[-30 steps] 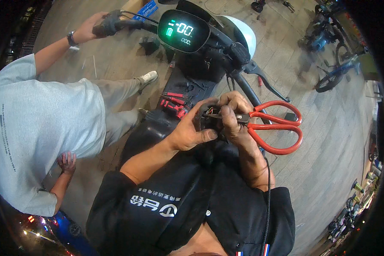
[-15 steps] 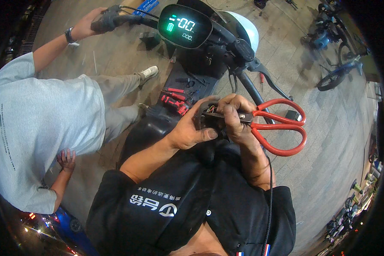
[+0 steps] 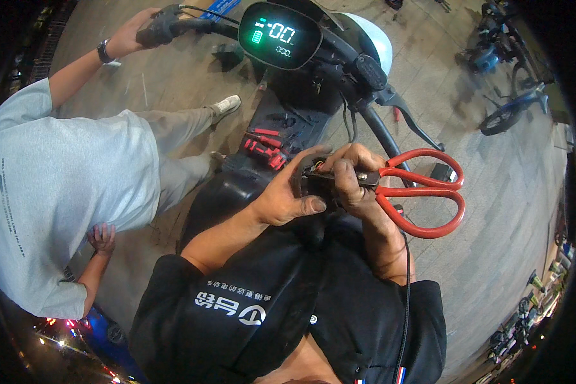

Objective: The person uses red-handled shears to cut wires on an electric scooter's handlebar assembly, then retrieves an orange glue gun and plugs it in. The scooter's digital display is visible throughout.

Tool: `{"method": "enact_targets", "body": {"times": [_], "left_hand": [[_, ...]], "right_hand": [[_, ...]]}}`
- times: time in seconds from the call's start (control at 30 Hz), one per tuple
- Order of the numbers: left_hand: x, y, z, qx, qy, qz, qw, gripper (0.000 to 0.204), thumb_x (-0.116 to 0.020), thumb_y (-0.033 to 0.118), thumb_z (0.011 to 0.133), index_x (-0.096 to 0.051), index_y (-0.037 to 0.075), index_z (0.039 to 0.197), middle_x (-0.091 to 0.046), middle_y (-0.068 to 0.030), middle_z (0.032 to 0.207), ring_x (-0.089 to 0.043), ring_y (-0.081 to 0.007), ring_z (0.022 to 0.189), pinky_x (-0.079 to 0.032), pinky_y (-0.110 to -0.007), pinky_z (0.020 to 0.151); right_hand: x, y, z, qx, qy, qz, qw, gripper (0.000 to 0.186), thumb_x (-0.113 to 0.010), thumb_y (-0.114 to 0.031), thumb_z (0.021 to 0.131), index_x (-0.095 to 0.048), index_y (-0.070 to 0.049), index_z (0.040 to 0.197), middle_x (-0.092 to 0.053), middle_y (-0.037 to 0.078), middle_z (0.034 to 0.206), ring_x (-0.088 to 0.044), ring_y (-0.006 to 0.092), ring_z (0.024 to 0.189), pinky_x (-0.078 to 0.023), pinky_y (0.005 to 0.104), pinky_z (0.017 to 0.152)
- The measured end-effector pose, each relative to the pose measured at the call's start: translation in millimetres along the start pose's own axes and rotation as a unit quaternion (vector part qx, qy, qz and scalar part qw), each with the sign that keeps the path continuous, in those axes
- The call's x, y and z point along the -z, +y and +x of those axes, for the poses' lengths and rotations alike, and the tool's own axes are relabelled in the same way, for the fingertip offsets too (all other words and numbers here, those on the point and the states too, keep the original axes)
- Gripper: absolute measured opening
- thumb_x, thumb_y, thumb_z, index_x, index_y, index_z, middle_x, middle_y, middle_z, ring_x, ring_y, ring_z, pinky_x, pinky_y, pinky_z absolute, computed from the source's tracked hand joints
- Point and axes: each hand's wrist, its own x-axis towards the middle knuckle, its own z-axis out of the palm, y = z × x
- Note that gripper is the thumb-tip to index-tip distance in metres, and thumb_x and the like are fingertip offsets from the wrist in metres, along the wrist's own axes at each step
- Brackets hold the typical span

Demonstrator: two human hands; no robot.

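Observation:
My left hand (image 3: 281, 198) is wrapped round a small dark rounded housing (image 3: 313, 185) with thin coloured wires (image 3: 319, 166) showing at its top. My right hand (image 3: 352, 179) grips a pair of scissors (image 3: 425, 192) near the pivot, outside the red loop handles. The dark blades point left into the housing, among or beside the wires. My fingers partly cover the blades, so I cannot tell whether they touch a wire. Both hands are close together in front of my chest, above the seat of an electric scooter.
The scooter's lit display (image 3: 280, 35) and brake lever (image 3: 416, 125) lie ahead. Red-handled tools (image 3: 265, 150) rest on the footboard. At left a person in a grey shirt (image 3: 70, 205) holds the left handlebar grip (image 3: 157, 31). A bicycle (image 3: 512, 112) stands far right.
My hands keep the same hold on the housing and the scissors. The scissors' handles sit slightly farther right and lower in view; the scene has shifted a little.

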Motion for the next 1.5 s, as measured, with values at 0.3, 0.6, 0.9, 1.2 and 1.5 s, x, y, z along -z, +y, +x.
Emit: {"method": "enact_targets", "body": {"times": [0.3, 0.6, 0.9, 1.2, 1.5], "left_hand": [[3, -7, -6, 0.054, 0.022, -0.278, 0.959, 0.074, -0.06, 0.037, 0.089, -0.025, 0.009, 0.147, -0.048, -0.0081, 0.135, -0.047, -0.0229, 0.126, -0.036, -0.04, 0.107], [8, -18, -6, 0.054, -0.004, -0.271, 0.961, 0.072, -0.059, 0.042, 0.09, -0.027, 0.014, 0.147, -0.049, -0.006, 0.134, -0.049, -0.0204, 0.123, -0.04, -0.037, 0.103], [8, -16, -4, 0.054, -0.017, -0.285, 0.957, 0.079, -0.066, 0.04, 0.087, -0.024, 0.014, 0.148, -0.048, -0.0061, 0.134, -0.049, -0.0205, 0.123, -0.042, -0.038, 0.102], [10, -15, -5, 0.082, -0.017, -0.347, 0.934, 0.058, -0.045, 0.04, 0.097, -0.027, 0.018, 0.147, -0.045, -0.0058, 0.14, -0.048, -0.0234, 0.125, -0.042, -0.045, 0.103], [16, -19, -6, 0.09, -0.028, -0.358, 0.929, 0.052, -0.041, 0.038, 0.099, -0.029, 0.02, 0.147, -0.046, -0.0051, 0.139, -0.049, -0.0231, 0.125, -0.041, -0.046, 0.103]], "right_hand": [[-1, 5, 1, 0.013, 0.004, 0.002, 1.0, 0.025, -0.058, -0.024, 0.09, -0.057, -0.004, 0.076, -0.064, 0.008, 0.078, -0.056, 0.0117, 0.068, -0.045, 0.0274, 0.063], [-2, -3, -1, -0.04, 0.027, 0.013, 0.999, 0.026, -0.057, -0.025, 0.089, -0.055, -0.003, 0.075, -0.064, 0.01, 0.078, -0.057, 0.0132, 0.07, -0.046, 0.0282, 0.066], [-2, 6, 0, -0.013, 0.028, 0.024, 0.999, 0.028, -0.059, -0.028, 0.09, -0.053, -0.004, 0.075, -0.064, 0.01, 0.08, -0.057, 0.013, 0.072, -0.047, 0.0285, 0.068], [-4, 2, 3, 0.025, 0.026, 0.034, 0.999, 0.022, -0.059, -0.015, 0.089, -0.054, -0.001, 0.073, -0.066, 0.01, 0.077, -0.062, 0.0137, 0.071, -0.05, 0.0289, 0.068], [-4, -6, 1, -0.022, 0.019, 0.027, 0.999, 0.025, -0.059, -0.02, 0.089, -0.054, -0.002, 0.073, -0.065, 0.01, 0.078, -0.059, 0.0124, 0.068, -0.048, 0.0279, 0.064]]}}
